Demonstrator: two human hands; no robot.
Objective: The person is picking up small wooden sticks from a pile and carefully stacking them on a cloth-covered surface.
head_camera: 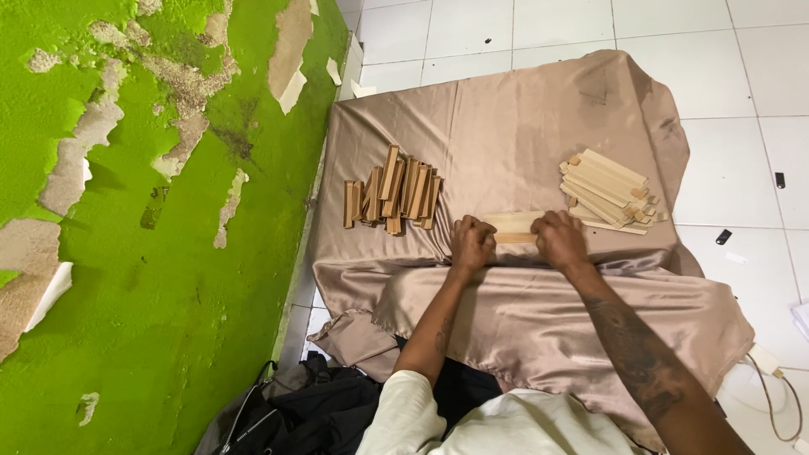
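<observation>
Head camera looked down at both hands pressed side by side on a small stack of pale flat wooden sticks (516, 227) that lay on a shiny beige satin cloth (506, 126) spread over the white tiled floor (725, 50). The left hand (472, 243) was curled over the left end of the sticks and the right hand (559, 239) over the right end, fingers bent down onto the wood; how tightly they gripped could not be told. A jumbled heap of darker brown wooden blocks (393, 196) lay just left of the hands, and a neater pile of pale wooden strips (608, 190) lay just to the right. A peeling green wall (152, 253) bordered the cloth on the left
</observation>
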